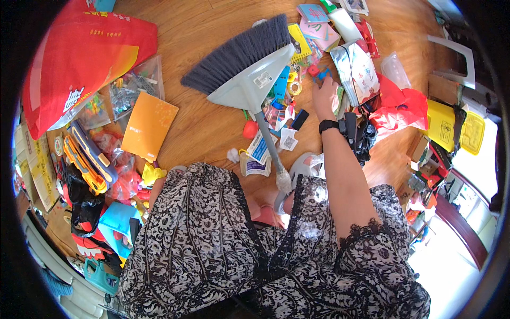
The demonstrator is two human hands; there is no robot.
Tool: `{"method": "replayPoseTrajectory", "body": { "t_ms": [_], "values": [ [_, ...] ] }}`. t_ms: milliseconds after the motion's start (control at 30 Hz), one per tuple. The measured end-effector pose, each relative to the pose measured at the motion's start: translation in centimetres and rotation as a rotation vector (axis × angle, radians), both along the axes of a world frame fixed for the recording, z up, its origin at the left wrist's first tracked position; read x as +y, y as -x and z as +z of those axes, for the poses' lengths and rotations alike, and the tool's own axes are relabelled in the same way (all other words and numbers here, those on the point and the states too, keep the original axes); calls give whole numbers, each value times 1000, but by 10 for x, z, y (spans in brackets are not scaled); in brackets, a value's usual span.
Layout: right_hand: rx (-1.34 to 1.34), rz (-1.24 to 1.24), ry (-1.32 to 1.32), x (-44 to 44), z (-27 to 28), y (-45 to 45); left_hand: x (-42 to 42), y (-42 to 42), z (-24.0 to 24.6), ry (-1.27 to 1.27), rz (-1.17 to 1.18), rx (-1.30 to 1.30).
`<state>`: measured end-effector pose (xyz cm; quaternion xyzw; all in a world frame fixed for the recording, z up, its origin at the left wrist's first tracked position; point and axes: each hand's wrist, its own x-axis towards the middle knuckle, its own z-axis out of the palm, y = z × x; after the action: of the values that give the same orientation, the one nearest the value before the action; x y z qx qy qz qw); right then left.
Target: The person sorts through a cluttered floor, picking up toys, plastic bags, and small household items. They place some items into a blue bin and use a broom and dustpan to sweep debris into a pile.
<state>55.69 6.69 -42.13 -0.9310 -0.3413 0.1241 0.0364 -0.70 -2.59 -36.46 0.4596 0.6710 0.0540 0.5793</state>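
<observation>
My right hand (324,95) reaches into a pile of small things on the wooden floor, its fingertips at a small blue plastic piece (323,74) beside a red one. Whether it grips the piece is unclear. Just right of the hand lies a silvery printed packet (356,71) with a dark cord around it. A grey broom head (247,75) with dark bristles rests left of the hand, its short handle pointing towards my feet. Under and beside it are a blue plastic piece (281,83), a roll of tape (295,88) and paper cards (261,147). My left hand is out of view.
At the left stand a large red bag (99,44), bags of small toy parts (135,89), an orange booklet (150,125) and orange and blue plastic items. To the right are a red plastic bag (400,109), a yellow container (440,123) and cardboard boxes. A white bottle (344,24) lies far ahead.
</observation>
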Motion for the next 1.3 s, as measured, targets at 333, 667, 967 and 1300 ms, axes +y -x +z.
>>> {"method": "replayPoseTrajectory", "body": {
  "t_ms": [333,667,967,1300],
  "values": [
    [6,229,-181,19,8,9,28,16,-6,-55,-124,16],
    [1906,-482,-747,21,117,62,44,12,2,-201,-140,2],
    [2104,-138,-348,36,174,221,67,-39,55,-374,55,-74],
    [1628,-4,89,37,188,317,117,-68,147,-991,-203,-245]
  ]
}}
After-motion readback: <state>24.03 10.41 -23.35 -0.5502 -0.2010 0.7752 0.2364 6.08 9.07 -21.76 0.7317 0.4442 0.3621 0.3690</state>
